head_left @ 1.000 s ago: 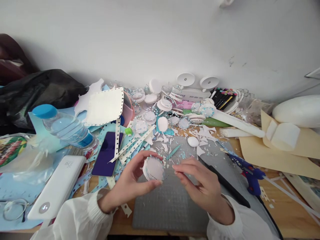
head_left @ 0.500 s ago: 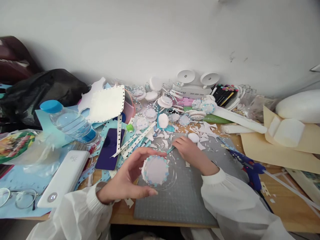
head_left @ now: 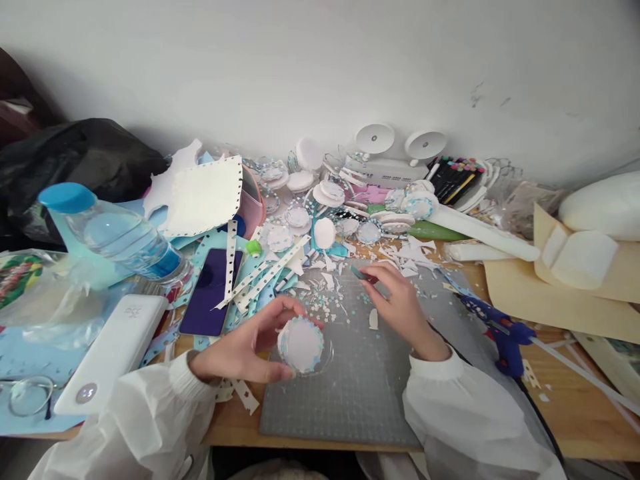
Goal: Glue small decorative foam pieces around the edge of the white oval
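A round white disc (head_left: 303, 345) edged with pale blue bits is held between the thumb and fingers of my left hand (head_left: 250, 343), with a clear ring around its right side. It is over the grey cutting mat (head_left: 345, 393). My right hand (head_left: 395, 303) pinches a small dark green tool (head_left: 359, 273) above the mat. Under and left of that tool lie tiny white and blue star-like pieces (head_left: 323, 303). A small white oval scrap (head_left: 373, 319) lies left of my right hand.
Decorated discs (head_left: 330, 193) pile up along the wall. A phone (head_left: 210, 293), power bank (head_left: 113, 353) and water bottle (head_left: 120, 233) are at left. A blue glue gun (head_left: 500, 330) lies at right, near tan card (head_left: 515, 293). Paper strips (head_left: 270, 277) cover the middle left.
My right hand has lifted and drawn back to the right with the green tool. The view has shifted slightly, and the disc in my left hand appears a little further left.
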Demonstrator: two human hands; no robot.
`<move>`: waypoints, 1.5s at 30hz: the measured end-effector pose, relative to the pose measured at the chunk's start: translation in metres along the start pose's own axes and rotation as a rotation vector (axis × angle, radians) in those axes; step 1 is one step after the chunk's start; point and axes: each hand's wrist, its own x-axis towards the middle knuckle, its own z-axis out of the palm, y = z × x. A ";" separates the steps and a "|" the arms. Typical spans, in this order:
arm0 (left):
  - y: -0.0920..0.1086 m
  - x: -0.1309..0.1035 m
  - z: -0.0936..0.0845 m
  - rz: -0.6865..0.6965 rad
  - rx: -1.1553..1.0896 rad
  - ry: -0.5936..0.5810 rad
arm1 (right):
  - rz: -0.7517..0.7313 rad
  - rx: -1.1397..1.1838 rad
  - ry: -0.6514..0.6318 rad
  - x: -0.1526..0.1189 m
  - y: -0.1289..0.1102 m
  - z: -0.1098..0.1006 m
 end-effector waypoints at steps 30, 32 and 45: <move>-0.042 0.032 -0.005 0.216 1.289 -0.098 | 0.228 0.170 -0.122 -0.025 -0.019 0.015; -0.043 0.032 -0.006 0.216 1.274 -0.065 | 0.188 0.107 -0.074 -0.026 -0.017 0.015; -0.038 0.027 -0.001 0.324 0.799 0.677 | 0.095 0.097 -0.094 -0.026 -0.024 0.011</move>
